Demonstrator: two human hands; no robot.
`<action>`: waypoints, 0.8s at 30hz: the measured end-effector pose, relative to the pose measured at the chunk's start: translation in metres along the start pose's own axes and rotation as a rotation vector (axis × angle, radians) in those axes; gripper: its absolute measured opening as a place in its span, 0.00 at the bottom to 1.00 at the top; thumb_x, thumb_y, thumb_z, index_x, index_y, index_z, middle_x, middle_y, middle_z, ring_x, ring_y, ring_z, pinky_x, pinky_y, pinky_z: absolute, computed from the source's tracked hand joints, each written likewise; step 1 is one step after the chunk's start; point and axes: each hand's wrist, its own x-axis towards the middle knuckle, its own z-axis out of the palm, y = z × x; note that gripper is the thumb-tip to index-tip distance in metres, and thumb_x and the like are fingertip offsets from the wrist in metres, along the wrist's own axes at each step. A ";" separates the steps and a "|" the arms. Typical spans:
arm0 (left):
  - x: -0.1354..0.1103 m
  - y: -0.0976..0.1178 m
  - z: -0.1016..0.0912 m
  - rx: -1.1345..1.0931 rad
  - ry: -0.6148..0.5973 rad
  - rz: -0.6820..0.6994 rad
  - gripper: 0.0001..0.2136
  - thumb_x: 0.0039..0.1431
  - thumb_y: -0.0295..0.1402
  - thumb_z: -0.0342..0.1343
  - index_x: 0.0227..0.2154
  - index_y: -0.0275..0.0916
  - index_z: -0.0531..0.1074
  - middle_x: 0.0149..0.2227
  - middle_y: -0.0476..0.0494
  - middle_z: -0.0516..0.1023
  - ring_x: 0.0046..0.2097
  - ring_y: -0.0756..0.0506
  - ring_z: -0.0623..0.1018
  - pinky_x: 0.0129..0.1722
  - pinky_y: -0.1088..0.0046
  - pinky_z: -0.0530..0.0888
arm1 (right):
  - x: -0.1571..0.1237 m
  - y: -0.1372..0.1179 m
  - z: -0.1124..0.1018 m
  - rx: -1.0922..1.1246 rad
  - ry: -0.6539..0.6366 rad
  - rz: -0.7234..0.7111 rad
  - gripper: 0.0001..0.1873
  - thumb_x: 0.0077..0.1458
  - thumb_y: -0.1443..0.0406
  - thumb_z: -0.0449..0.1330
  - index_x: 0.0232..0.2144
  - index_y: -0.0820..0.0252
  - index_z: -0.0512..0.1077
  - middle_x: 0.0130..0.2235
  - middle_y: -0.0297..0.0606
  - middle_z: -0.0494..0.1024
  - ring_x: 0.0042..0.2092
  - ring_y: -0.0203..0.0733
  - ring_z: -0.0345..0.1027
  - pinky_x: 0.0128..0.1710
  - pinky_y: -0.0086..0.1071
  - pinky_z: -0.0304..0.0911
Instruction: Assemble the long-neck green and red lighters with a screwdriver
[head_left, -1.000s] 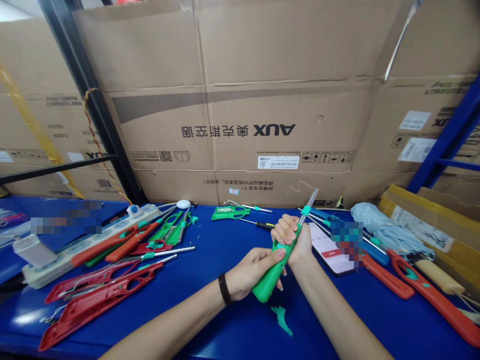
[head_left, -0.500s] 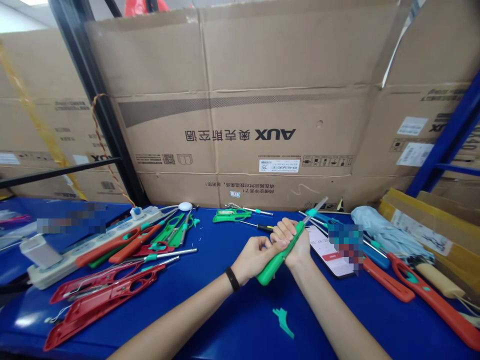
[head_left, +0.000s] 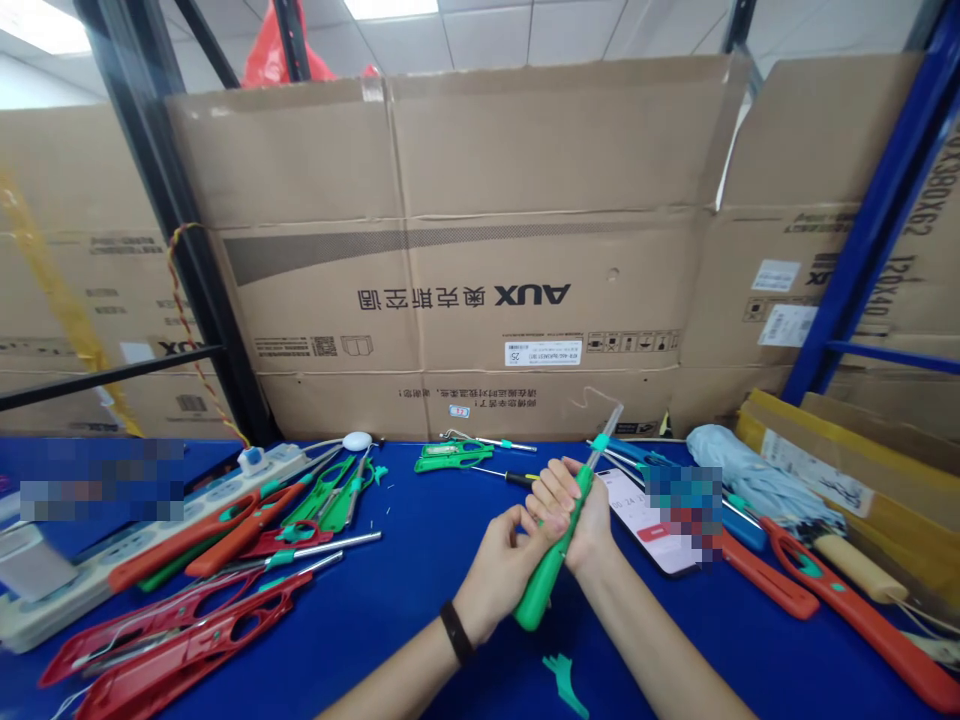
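Note:
My right hand [head_left: 574, 510] is wrapped round the upper part of a green long-nosed lighter [head_left: 553, 562], whose metal tube points up and away toward the cardboard. My left hand [head_left: 504, 570] sits against the lighter's left side near my right thumb, fingers curled in a pinch on its body. A black band circles my left wrist. On the blue table [head_left: 420, 600] just below the lighter's butt lies a small loose green plastic piece [head_left: 564, 680].
Red and green lighter shells and metal tubes [head_left: 210, 590] are heaped at the left beside a white power strip [head_left: 90, 570]. A phone [head_left: 652, 520], red lighters [head_left: 847, 600] and a folded umbrella [head_left: 765, 480] lie at the right. Large cardboard boxes [head_left: 480, 290] wall the back.
The view has tilted up and the lighter and both hands sit a little lower and left. My left hand has slid from the lighter's lower body up to beside my right thumb.

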 end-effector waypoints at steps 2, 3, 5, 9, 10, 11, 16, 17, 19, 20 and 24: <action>-0.002 -0.003 0.000 0.007 -0.019 -0.002 0.30 0.40 0.61 0.58 0.31 0.37 0.63 0.15 0.57 0.65 0.15 0.53 0.66 0.15 0.79 0.66 | 0.000 0.000 0.000 -0.004 -0.013 0.013 0.24 0.49 0.63 0.50 0.08 0.57 0.45 0.08 0.25 0.47 0.12 0.29 0.38 0.11 0.23 0.42; -0.003 -0.005 -0.002 0.019 -0.054 -0.017 0.30 0.41 0.62 0.56 0.32 0.37 0.64 0.15 0.56 0.66 0.15 0.52 0.67 0.15 0.78 0.65 | 0.001 0.000 0.000 -0.009 -0.021 0.026 0.24 0.50 0.63 0.50 0.08 0.56 0.45 0.08 0.25 0.47 0.11 0.29 0.38 0.11 0.23 0.42; -0.004 -0.005 -0.013 0.073 -0.215 -0.119 0.32 0.45 0.64 0.49 0.35 0.36 0.64 0.16 0.53 0.68 0.16 0.49 0.69 0.15 0.77 0.65 | 0.002 0.002 0.001 -0.025 -0.045 0.066 0.24 0.50 0.63 0.49 0.07 0.56 0.47 0.07 0.25 0.48 0.11 0.29 0.38 0.10 0.23 0.42; 0.008 0.017 -0.049 0.281 -0.447 -0.270 0.34 0.49 0.64 0.44 0.38 0.34 0.67 0.24 0.43 0.76 0.24 0.46 0.75 0.25 0.70 0.71 | 0.001 0.008 0.005 -0.045 -0.107 0.160 0.23 0.49 0.64 0.48 0.06 0.56 0.51 0.06 0.26 0.51 0.09 0.29 0.40 0.09 0.23 0.42; 0.014 0.027 -0.056 0.289 -0.316 -0.113 0.33 0.50 0.63 0.43 0.38 0.34 0.68 0.29 0.41 0.77 0.31 0.45 0.77 0.32 0.70 0.72 | -0.001 0.010 0.006 -0.044 -0.124 0.180 0.23 0.49 0.64 0.48 0.06 0.56 0.52 0.06 0.27 0.51 0.09 0.29 0.41 0.08 0.23 0.42; 0.021 0.039 -0.060 0.258 -0.220 0.016 0.32 0.53 0.61 0.42 0.41 0.34 0.68 0.36 0.39 0.78 0.39 0.44 0.77 0.40 0.68 0.71 | -0.002 0.012 0.008 -0.043 -0.141 0.199 0.23 0.50 0.64 0.47 0.05 0.56 0.53 0.06 0.27 0.52 0.09 0.29 0.41 0.08 0.23 0.43; 0.046 0.097 -0.036 -0.101 -0.260 0.149 0.23 0.64 0.48 0.45 0.52 0.34 0.61 0.45 0.35 0.76 0.45 0.44 0.76 0.50 0.65 0.67 | -0.007 0.021 0.014 -0.045 -0.222 0.290 0.25 0.51 0.63 0.45 0.05 0.56 0.55 0.05 0.27 0.51 0.07 0.29 0.43 0.07 0.22 0.43; 0.049 0.105 -0.026 -0.206 -0.296 0.132 0.21 0.65 0.46 0.44 0.51 0.33 0.61 0.44 0.35 0.76 0.42 0.44 0.77 0.48 0.65 0.69 | -0.007 0.022 0.014 -0.049 -0.233 0.303 0.25 0.51 0.62 0.46 0.04 0.56 0.55 0.05 0.28 0.51 0.07 0.29 0.43 0.07 0.22 0.43; 0.056 0.115 -0.009 -0.380 -0.335 0.112 0.18 0.67 0.44 0.42 0.47 0.33 0.63 0.38 0.38 0.76 0.32 0.48 0.77 0.37 0.70 0.73 | -0.006 0.024 0.013 -0.058 -0.245 0.317 0.25 0.50 0.62 0.46 0.04 0.56 0.55 0.05 0.28 0.52 0.07 0.29 0.44 0.06 0.22 0.43; 0.058 0.118 -0.003 -0.433 -0.352 0.124 0.16 0.67 0.41 0.42 0.45 0.33 0.65 0.32 0.43 0.75 0.25 0.52 0.74 0.28 0.76 0.72 | -0.005 0.024 0.012 -0.062 -0.248 0.321 0.25 0.50 0.63 0.45 0.04 0.56 0.55 0.05 0.28 0.52 0.07 0.29 0.44 0.06 0.22 0.43; 0.064 0.121 0.008 -0.540 -0.415 0.140 0.14 0.67 0.40 0.45 0.31 0.35 0.65 0.18 0.58 0.52 0.14 0.58 0.51 0.11 0.86 0.49 | -0.003 0.025 0.010 -0.071 -0.248 0.326 0.26 0.50 0.61 0.44 0.03 0.56 0.55 0.04 0.29 0.52 0.06 0.29 0.45 0.06 0.22 0.43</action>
